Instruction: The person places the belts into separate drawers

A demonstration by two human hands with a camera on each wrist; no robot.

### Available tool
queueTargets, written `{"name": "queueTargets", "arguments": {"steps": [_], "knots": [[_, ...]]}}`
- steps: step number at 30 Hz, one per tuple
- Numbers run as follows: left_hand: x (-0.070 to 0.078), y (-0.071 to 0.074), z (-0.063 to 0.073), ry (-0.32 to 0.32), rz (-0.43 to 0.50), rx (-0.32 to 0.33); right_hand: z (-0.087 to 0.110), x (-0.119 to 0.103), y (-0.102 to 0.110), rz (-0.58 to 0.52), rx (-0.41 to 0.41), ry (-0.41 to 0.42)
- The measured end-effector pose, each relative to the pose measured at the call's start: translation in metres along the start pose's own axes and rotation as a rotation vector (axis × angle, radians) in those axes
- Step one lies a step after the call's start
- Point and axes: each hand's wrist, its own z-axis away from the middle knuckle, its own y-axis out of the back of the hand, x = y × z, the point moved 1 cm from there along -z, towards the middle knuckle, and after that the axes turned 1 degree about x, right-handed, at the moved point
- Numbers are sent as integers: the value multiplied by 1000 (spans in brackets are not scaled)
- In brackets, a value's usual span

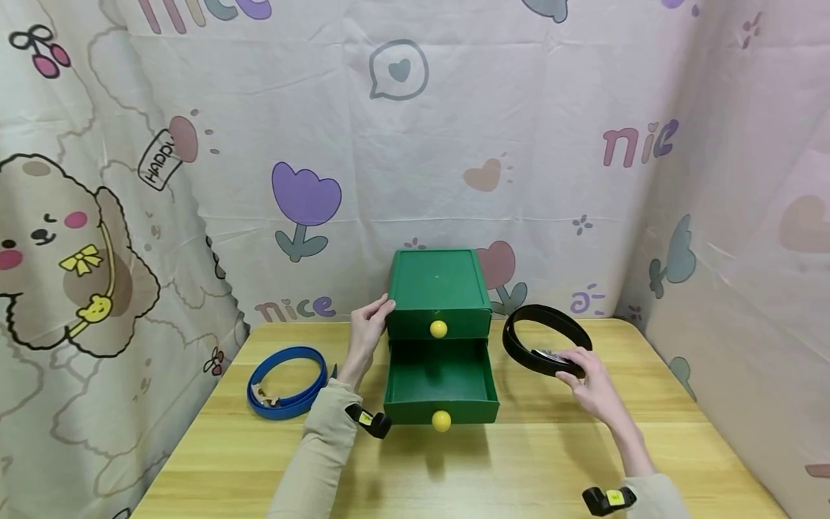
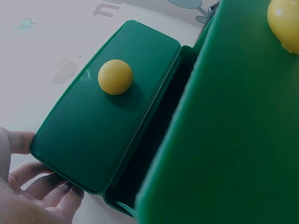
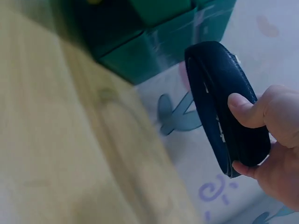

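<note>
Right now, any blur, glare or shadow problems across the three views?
Head: mostly sharp, soft shadow on the table below the open drawer. Left wrist: backdrop cloth washed out, small glint on the upper drawer's front beside its knob. Right wrist: bluish cast, table blurred, black belt and right hand clearer.

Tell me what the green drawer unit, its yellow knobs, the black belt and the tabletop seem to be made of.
Green drawer unit: probably plastic, satin, with thin, evenly coloured walls.
Yellow knobs: glossy, showing highlights; plastic or painted wood.
Black belt: leather or imitation leather, with a soft sheen.
Tabletop: pale wood or wood-effect laminate, with streaked grain.
</note>
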Motion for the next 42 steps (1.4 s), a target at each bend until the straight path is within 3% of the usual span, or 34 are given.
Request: {"name": "queueTargets", "arguments": {"steps": [11, 21, 31, 42], "knots": [[1, 1, 2, 8, -16, -1, -5, -29, 25, -93, -67, -43], [2, 0, 2, 4, -18, -1, -4, -48, 45, -212, -87, 33], [2, 0, 1, 6, -9, -5, -5, -65, 69, -416, -206, 112], [0, 1, -1, 9, -9, 9, -6, -87, 74, -445, -370, 168]]}}
